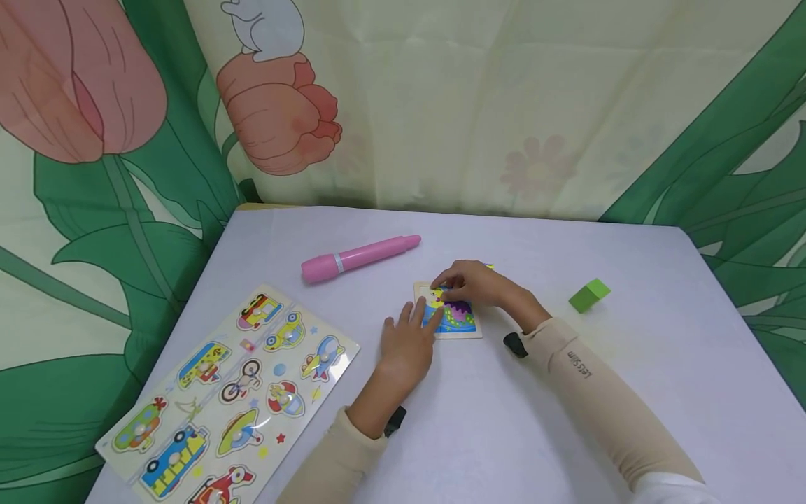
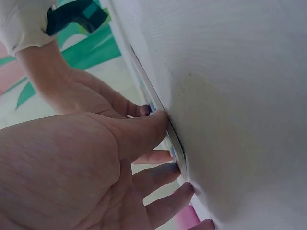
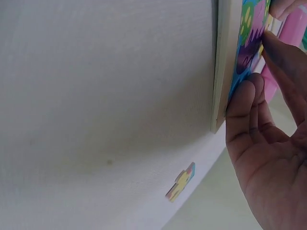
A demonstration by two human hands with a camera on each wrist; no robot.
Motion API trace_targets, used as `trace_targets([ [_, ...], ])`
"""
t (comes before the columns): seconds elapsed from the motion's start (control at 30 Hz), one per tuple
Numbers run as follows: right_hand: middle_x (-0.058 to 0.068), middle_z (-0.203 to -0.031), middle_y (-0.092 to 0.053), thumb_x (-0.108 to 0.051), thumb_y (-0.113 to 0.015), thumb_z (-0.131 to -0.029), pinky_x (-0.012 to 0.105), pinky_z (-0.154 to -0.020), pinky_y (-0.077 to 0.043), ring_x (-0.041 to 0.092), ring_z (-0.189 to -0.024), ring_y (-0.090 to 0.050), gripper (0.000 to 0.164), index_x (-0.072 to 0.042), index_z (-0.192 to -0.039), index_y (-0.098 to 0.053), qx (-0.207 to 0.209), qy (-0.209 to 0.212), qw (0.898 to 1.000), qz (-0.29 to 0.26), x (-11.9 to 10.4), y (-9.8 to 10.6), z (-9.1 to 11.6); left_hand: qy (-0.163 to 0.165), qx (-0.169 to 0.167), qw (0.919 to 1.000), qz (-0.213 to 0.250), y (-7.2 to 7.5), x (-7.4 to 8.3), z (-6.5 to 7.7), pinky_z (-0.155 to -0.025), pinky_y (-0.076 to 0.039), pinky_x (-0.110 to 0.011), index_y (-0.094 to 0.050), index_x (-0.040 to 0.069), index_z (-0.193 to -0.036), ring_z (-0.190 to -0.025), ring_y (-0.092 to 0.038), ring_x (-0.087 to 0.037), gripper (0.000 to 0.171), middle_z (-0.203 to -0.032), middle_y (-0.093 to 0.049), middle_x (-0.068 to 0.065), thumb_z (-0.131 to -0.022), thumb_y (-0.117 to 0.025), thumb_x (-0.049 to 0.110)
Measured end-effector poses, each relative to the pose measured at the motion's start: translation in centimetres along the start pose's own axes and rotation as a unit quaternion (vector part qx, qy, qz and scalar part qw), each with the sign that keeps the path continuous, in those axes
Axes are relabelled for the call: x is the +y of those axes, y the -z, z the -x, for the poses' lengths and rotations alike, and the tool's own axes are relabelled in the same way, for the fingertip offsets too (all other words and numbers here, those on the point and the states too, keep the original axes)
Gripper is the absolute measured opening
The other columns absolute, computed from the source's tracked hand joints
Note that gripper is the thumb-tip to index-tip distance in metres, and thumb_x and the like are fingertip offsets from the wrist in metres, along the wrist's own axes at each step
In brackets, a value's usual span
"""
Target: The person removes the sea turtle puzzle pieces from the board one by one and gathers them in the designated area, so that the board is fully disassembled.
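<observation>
A small jigsaw puzzle [image 1: 466,329] in a pale wooden frame lies on the white table, its picture bright blue, purple and yellow. My left hand [image 1: 407,350] rests at its left side, fingers spread onto the picture and the thumb along the near edge. From the far right my right hand [image 1: 475,282] reaches over, thumb and fingertips touching the picture's upper part; no lifted piece shows between them. This hand hides part of the picture. A loose yellow puzzle piece [image 3: 181,183] lies beyond the frame, mostly hidden behind the right hand in the head view.
A large board [image 1: 264,378] with colourful vehicle pieces lies at the left, over the table's near side. A thick pink pen-shaped object [image 1: 362,257] lies behind the puzzle. A green block [image 1: 589,295] stands to the right. The table's far edge meets a printed curtain [image 1: 441,105].
</observation>
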State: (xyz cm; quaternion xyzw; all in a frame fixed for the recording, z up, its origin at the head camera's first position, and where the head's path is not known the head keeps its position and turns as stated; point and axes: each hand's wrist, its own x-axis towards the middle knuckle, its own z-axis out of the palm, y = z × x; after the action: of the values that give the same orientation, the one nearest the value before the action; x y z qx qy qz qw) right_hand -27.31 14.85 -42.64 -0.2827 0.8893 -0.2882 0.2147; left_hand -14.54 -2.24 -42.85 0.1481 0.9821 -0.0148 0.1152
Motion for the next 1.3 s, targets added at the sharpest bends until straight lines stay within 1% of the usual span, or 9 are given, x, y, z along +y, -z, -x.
trace_targets([
  [0.2,0.005,-0.101,-0.061,-0.009,-0.073,-0.097,0.035,-0.083,-0.050,0.022,-0.092,-0.055,0.021,-0.010,-0.117,-0.077,-0.003,0.009,1.000,0.018,-0.3,-0.1,-0.1,0.002,0.004,1.0000,0.004,-0.1,-0.1,-0.1,-0.108,-0.043,-0.050,-0.037,0.031,-0.161,-0.149,-0.035,-0.026,0.054,-0.165,-0.033,-0.006,-0.108,-0.052,0.034],
  [0.4,0.010,-0.111,-0.057,-0.009,-0.072,-0.097,0.035,-0.083,-0.049,0.022,-0.089,-0.055,0.015,-0.011,-0.112,-0.074,0.000,0.012,1.000,0.004,-0.5,-0.2,0.0,-0.011,0.010,0.9996,0.026,-0.2,-0.3,-0.1,-0.108,-0.043,-0.052,-0.041,0.027,-0.159,-0.149,-0.035,-0.027,0.054,-0.164,-0.034,-0.010,-0.108,-0.055,0.031],
  [0.67,0.006,-0.111,-0.065,-0.006,-0.070,-0.098,0.043,-0.095,-0.049,0.024,-0.101,-0.058,0.017,-0.011,-0.114,-0.073,0.014,0.028,0.999,0.010,-0.4,-0.4,0.2,-0.029,0.020,0.9985,0.042,-0.3,-0.5,-0.2,-0.108,-0.043,-0.054,-0.044,0.022,-0.158,-0.148,-0.036,-0.030,0.054,-0.163,-0.036,-0.014,-0.106,-0.058,0.026],
  [0.77,0.005,-0.113,-0.068,-0.005,-0.068,-0.099,0.046,-0.098,-0.049,0.025,-0.105,-0.062,0.021,-0.010,-0.118,-0.072,0.022,0.033,0.999,0.006,-0.4,-0.3,0.4,-0.031,0.021,0.9984,0.043,-0.4,-0.6,-0.3,-0.108,-0.043,-0.054,-0.043,0.022,-0.158,-0.148,-0.036,-0.030,0.054,-0.162,-0.036,-0.015,-0.106,-0.057,0.027],
  [0.9,0.005,-0.110,-0.072,-0.003,-0.067,-0.099,0.047,-0.098,-0.050,0.026,-0.105,-0.065,0.024,-0.008,-0.121,-0.072,0.049,0.030,0.998,-0.008,-0.3,-0.1,0.7,-0.029,0.019,0.9985,0.042,-0.3,-0.7,-0.3,-0.108,-0.043,-0.054,-0.043,0.023,-0.159,-0.148,-0.036,-0.030,0.054,-0.163,-0.036,-0.014,-0.107,-0.057,0.027],
  [1.07,0.005,-0.106,-0.074,-0.003,-0.068,-0.098,0.044,-0.094,-0.053,0.025,-0.100,-0.066,0.020,-0.007,-0.116,-0.075,0.099,0.021,0.995,-0.022,0.2,0.5,1.1,-0.022,0.024,0.9986,0.041,-0.2,-0.7,-0.2,-0.107,-0.044,-0.054,-0.044,0.023,-0.158,-0.148,-0.037,-0.031,0.054,-0.162,-0.037,-0.015,-0.106,-0.059,0.027],
  [1.17,0.008,-0.108,-0.074,-0.004,-0.068,-0.099,0.045,-0.094,-0.053,0.026,-0.100,-0.067,0.019,-0.006,-0.116,-0.076,0.121,0.007,0.992,-0.020,0.6,1.5,1.7,-0.020,0.025,0.9984,0.048,-0.2,-0.7,-0.2,-0.108,-0.043,-0.055,-0.044,0.023,-0.158,-0.148,-0.036,-0.031,0.055,-0.162,-0.036,-0.015,-0.106,-0.059,0.025],
  [1.23,0.012,-0.108,-0.074,-0.005,-0.068,-0.099,0.047,-0.092,-0.053,0.029,-0.100,-0.067,0.019,-0.004,-0.116,-0.076,0.135,-0.014,0.991,-0.017,1.2,2.5,2.5,-0.021,0.027,0.9980,0.054,-0.2,-0.6,-0.2,-0.108,-0.043,-0.055,-0.045,0.022,-0.158,-0.149,-0.035,-0.032,0.054,-0.162,-0.036,-0.015,-0.105,-0.059,0.023],
  [1.3,0.016,-0.111,-0.073,-0.007,-0.067,-0.100,0.048,-0.090,-0.052,0.031,-0.102,-0.066,0.020,-0.003,-0.118,-0.075,0.148,-0.064,0.987,-0.013,2.0,3.9,3.5,-0.024,0.027,0.9975,0.062,-0.2,-0.5,-0.2,-0.108,-0.042,-0.056,-0.045,0.021,-0.157,-0.149,-0.035,-0.032,0.054,-0.162,-0.036,-0.016,-0.105,-0.059,0.021],
])
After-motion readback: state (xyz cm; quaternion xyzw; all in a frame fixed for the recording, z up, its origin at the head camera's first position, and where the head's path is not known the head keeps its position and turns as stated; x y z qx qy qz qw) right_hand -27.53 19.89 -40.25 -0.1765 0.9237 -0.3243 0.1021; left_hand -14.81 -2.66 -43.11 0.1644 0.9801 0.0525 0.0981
